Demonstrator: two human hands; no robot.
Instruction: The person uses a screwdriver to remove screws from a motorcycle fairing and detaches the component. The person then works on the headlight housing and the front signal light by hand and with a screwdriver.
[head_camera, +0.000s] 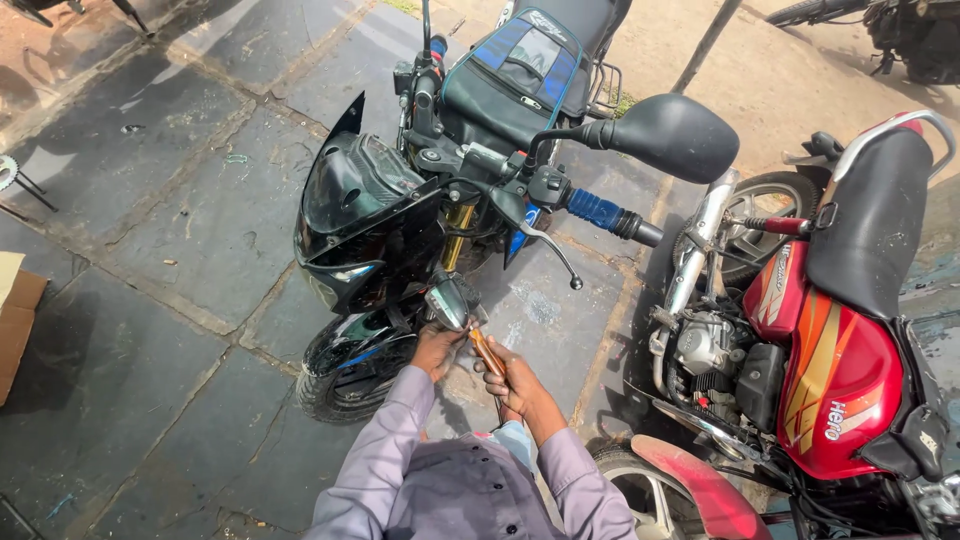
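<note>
The person's body is cut off at the bottom edge of the view; only the grey shirt sleeves and both hands are visible. The right hand (515, 385) is clenched around a screwdriver (487, 352) with an orange-brown handle, which points up toward the front of the black motorcycle (400, 200). The tip of the tool is hard to make out, because it disappears beside a small shiny part (447, 303) under the headlight cowl. The left hand (436, 350) reaches to this shiny part; its fingers are curled, but I cannot tell if they grasp something or only touch, since the fingertips are hidden. The front wheel (345, 375) of the black motorcycle is partly covered by the left arm. On the right stands a red motorcycle (830, 390), cut off by the frame edge. A tank bag (525, 60) lies on the black motorcycle; its content is not visible. A cardboard piece (15, 320) lies at the left edge on the stone floor (150, 250).
</note>
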